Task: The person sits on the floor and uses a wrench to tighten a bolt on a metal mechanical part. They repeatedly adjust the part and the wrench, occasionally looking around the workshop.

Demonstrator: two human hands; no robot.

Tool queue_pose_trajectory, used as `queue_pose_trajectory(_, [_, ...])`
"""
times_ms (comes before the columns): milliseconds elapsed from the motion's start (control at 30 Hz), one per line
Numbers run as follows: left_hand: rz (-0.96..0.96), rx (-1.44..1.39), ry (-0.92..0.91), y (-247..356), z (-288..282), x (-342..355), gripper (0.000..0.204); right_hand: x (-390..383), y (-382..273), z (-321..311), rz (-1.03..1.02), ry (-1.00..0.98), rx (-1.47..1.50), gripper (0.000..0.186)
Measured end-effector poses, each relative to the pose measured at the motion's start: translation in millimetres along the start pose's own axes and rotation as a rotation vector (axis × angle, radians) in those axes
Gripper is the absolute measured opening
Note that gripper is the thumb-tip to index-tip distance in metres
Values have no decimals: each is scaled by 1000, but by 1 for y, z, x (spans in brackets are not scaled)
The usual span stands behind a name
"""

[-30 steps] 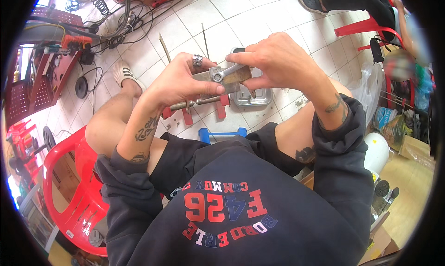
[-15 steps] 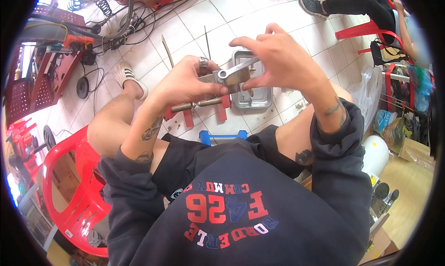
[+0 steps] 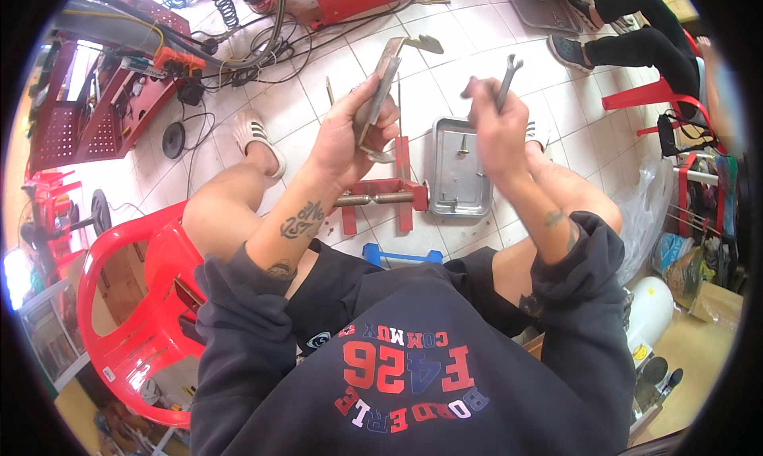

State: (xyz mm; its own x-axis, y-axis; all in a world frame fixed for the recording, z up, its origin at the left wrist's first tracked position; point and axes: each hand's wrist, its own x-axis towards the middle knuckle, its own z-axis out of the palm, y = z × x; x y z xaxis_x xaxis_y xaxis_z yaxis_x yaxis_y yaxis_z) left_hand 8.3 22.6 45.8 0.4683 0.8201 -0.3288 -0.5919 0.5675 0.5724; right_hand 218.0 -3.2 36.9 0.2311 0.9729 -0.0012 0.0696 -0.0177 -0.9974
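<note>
My left hand point(image 3: 342, 142) is closed around a bent metal bracket point(image 3: 387, 79), which stands up at a tilt with a hooked piece at its upper end. Fingers of my right hand point(image 3: 502, 134) wrap the shank of a combination wrench point(image 3: 508, 83), its open-jaw end pointing up and away from me. Bracket and wrench are apart. Below my right hand, a rectangular metal tray point(image 3: 435, 166) on the floor holds a bolt point(image 3: 463, 144) and some small hardware. Beneath my left hand stands a red metal frame point(image 3: 404, 170) with a steel rod point(image 3: 373, 199) across it.
A small blue stand point(image 3: 404, 256) is between my legs. A red plastic chair point(image 3: 107, 329) stands at my left, near a red perforated rack point(image 3: 103, 134) and black cables point(image 3: 298, 55). Another person's legs point(image 3: 652, 55) and a red chair point(image 3: 636, 98) are at far right.
My right hand has pulled the wrench off the bracket and moved right, turning its open jaw upward. My left hand has tipped the bracket upright. The view has shifted slightly.
</note>
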Motion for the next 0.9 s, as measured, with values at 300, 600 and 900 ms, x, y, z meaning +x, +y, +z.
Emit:
queue_pose_trajectory(300, [33,-78,126,-13,-1,3,38,-5,1,35,-466,-309,-307,12])
queue_pose_trajectory(600, [57,-48,113,-13,14,-3,49,-13,-6,52,-337,-230,-387,23])
queue_pose_trajectory(900, [78,-39,141,5,33,-8,53,-3,-24,48,-300,-183,-147,11])
